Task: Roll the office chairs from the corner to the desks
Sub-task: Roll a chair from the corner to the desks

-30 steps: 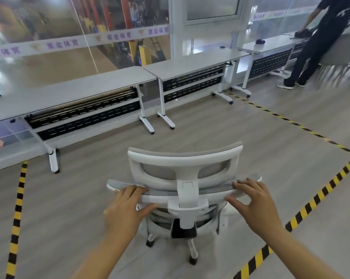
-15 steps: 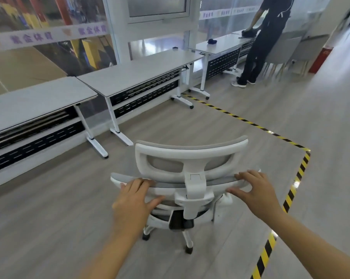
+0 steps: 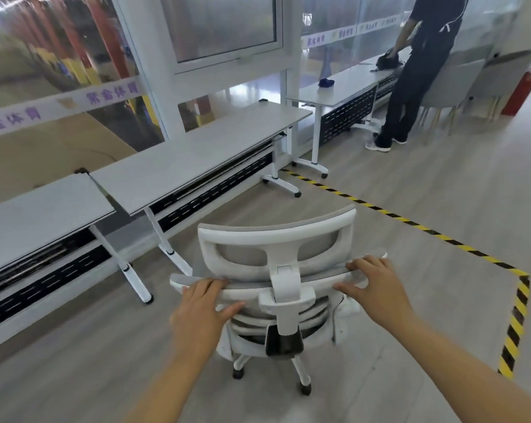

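Office chair (image 3: pixel 284 288), one, in grip of left hand (image 3: pixel 201 303) and right hand (image 3: pixel 377 285); three desks (image 3: pixel 197 157) beside.

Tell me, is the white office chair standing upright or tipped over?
Upright. The office chair has its two visible casters on the floor and backrest up; left hand and right hand grip its top edge.
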The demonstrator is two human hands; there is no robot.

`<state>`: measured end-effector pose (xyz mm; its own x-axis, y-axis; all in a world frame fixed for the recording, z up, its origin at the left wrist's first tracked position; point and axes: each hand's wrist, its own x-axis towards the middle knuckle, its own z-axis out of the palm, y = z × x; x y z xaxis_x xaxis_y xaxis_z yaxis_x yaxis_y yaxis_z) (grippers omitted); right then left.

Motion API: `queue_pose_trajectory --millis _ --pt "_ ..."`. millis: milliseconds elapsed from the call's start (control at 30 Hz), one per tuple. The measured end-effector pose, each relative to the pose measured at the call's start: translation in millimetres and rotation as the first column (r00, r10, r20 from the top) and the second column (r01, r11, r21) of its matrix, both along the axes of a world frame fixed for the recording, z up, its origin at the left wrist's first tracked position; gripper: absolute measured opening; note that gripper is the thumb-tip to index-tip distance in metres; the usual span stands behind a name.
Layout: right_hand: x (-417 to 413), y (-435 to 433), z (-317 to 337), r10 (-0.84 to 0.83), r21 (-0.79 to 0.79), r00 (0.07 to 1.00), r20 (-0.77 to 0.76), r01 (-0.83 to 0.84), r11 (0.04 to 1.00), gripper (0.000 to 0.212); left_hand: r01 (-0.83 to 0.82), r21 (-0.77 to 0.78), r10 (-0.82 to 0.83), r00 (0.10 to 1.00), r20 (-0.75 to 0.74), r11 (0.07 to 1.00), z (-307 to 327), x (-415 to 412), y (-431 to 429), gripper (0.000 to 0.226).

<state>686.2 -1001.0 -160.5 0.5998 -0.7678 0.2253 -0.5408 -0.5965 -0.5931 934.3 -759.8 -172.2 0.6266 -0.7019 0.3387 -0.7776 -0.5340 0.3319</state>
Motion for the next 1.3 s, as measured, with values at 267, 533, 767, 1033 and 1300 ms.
queue_pose_trajectory --millis 267,533,767,1033,1300 --pt "110 -183 5 0.023 0.001 0.999 -0.044 -0.023 1.000 0.037 -0.022 0.019 0.021 0.999 0.041 1.000 -6 103 -181 0.046" --pt "212 -353 26 -0.033 -0.015 0.964 -0.265 0.030 0.999 0.053 0.005 0.038 -0.006 1.000 0.009 0.999 3 187 -360 0.042" --pt "254 -444 38 0.017 -0.036 0.884 -0.468 -0.038 0.999 0.068 0.121 0.197 -0.130 0.991 0.034 0.973 -7 224 -484 0.070" --pt "213 -529 31 0.108 0.067 0.922 -0.372 -0.089 0.994 0.072 0.100 0.385 -0.030 0.982 -0.184 0.918 34 238 -609 0.091" --pt "135 -587 20 -0.024 0.088 0.931 -0.364 0.060 0.994 0.070 0.110 0.471 -0.004 0.976 -0.219 0.875 49 184 -693 0.087"
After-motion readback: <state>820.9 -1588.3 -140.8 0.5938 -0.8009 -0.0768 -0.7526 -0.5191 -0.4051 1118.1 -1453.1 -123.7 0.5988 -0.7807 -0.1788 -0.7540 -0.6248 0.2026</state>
